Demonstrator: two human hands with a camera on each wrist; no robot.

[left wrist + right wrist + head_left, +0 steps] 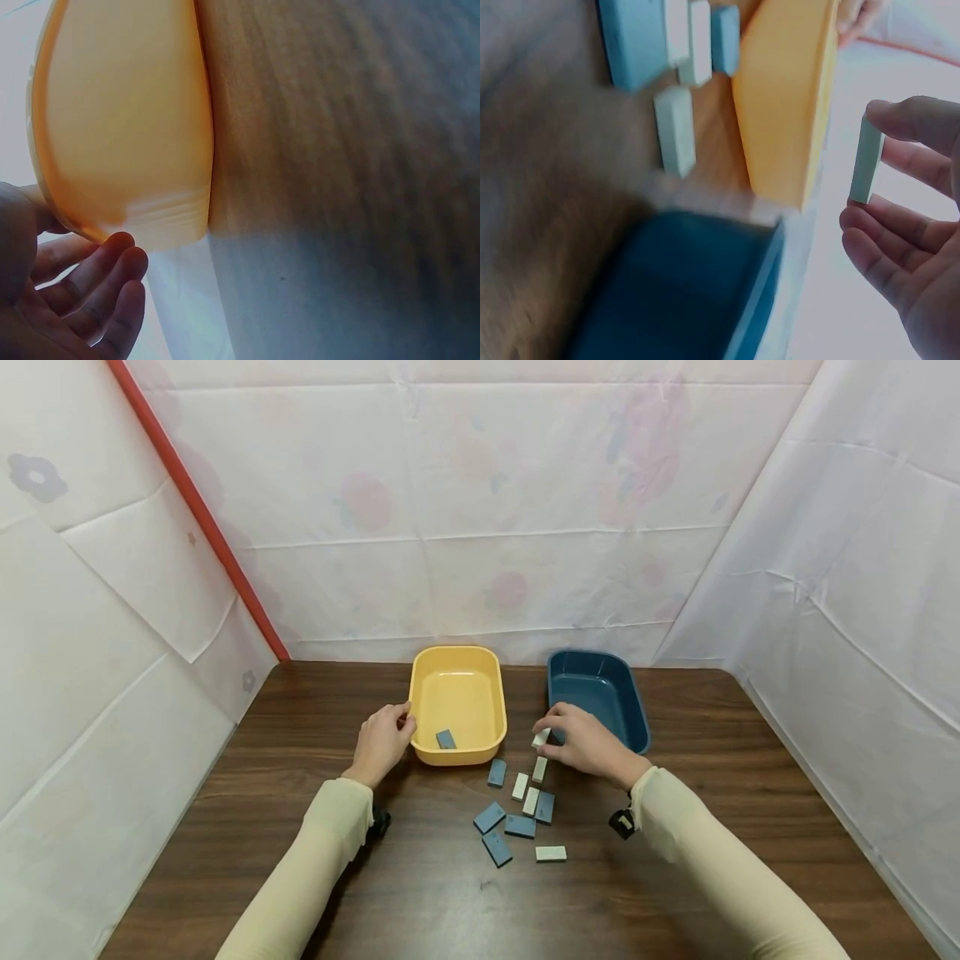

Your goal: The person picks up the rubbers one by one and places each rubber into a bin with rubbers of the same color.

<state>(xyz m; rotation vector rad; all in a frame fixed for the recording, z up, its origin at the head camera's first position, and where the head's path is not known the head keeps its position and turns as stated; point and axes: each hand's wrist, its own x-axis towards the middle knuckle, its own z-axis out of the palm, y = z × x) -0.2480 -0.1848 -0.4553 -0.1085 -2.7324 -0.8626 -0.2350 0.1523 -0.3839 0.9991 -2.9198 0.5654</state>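
Note:
My left hand (381, 739) grips the left rim of a yellow plastic bin (459, 757); in the left wrist view its fingers curl at the bin's edge. One blue-grey block (446, 740) lies inside that bin near its front. Between thumb and fingers, my right hand (588, 742) pinches a small pale green block (867, 159), raised beside the near left corner of a dark blue bin (592, 692). Below the right hand, another pale block (539, 769) lies on the table.
Several blue-grey blocks (519, 826) and pale blocks (520, 787) are scattered on the brown wooden table (300, 760) in front of the bins. One pale block (551, 853) lies closest to me. White patterned sheets (330, 585) hang at the back and sides.

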